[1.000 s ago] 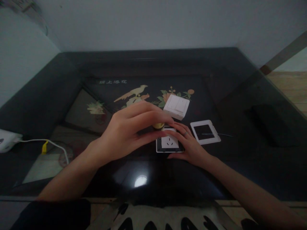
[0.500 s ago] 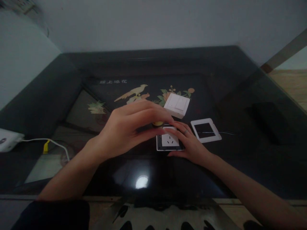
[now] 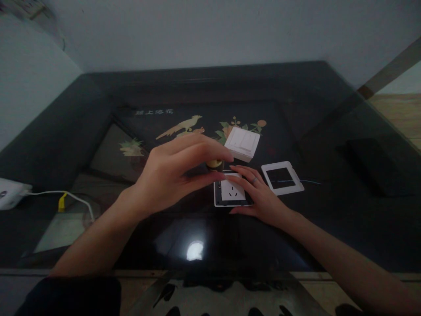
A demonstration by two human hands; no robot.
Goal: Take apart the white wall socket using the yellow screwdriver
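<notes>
A white socket panel (image 3: pixel 233 193) in a black frame with a white rim lies on the dark glossy table. My right hand (image 3: pixel 261 193), with a ring on one finger, grips its right side, fingers over the upper part and thumb at the lower edge. Over the panel's upper left, my left hand (image 3: pixel 179 169) curls thumb and fingers round a small round yellow-and-dark object (image 3: pixel 215 164). Most of that object is hidden by the fingers. Just behind sits a white switch (image 3: pixel 242 142). To the right lies an empty white square frame (image 3: pixel 283 178).
At the far left a white device (image 3: pixel 11 193) has a white cable with a yellow tag (image 3: pixel 62 202). A thin wire runs across the white frame to the right. On the right lies a dark flat object (image 3: pixel 375 166). A pale wall stands behind the table (image 3: pixel 204 90).
The fingertips of my left hand have shifted slightly left and spread a little, showing more of the yellow-and-dark object. My right hand and the socket panel look nearly unchanged.
</notes>
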